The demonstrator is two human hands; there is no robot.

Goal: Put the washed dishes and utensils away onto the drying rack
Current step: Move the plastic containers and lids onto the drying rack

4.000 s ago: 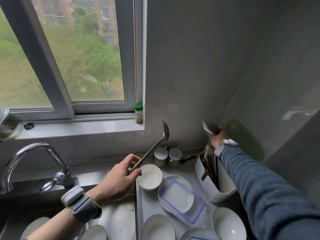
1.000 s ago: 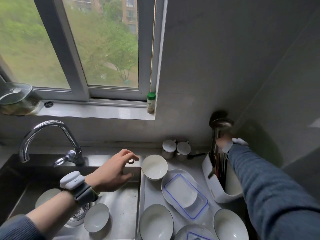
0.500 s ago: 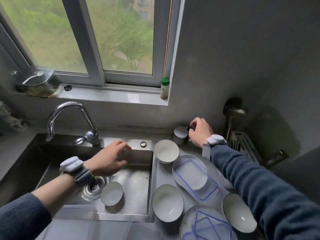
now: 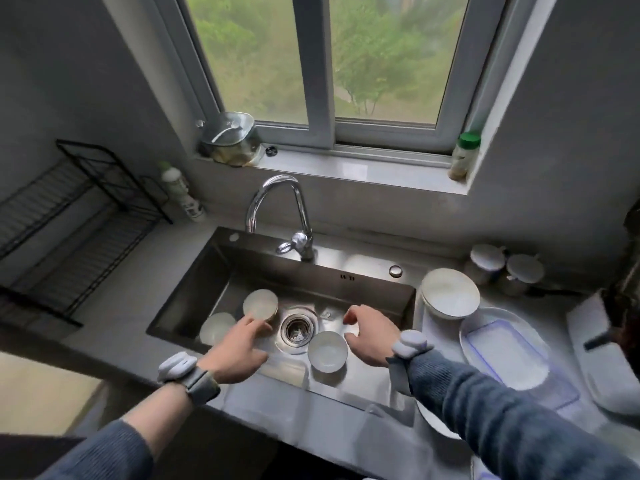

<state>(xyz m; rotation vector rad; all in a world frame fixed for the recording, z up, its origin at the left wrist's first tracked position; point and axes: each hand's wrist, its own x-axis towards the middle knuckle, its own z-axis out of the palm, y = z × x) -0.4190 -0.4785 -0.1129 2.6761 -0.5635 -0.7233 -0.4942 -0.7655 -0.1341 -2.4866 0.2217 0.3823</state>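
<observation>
Reaching into the sink point(image 4: 221, 268), both hands, left hand point(image 4: 239, 344) and right hand point(image 4: 372, 336), are spread and hold nothing. Three bowls point(image 4: 327, 351) wait there; the black drying rack point(image 4: 79, 220) at the tabletop's left edge looks bare.

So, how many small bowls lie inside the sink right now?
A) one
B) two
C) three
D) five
C: three bowls are in the sink, one at the far left, one under the left hand's fingertips, and one just right of the drain near the right hand.
</observation>
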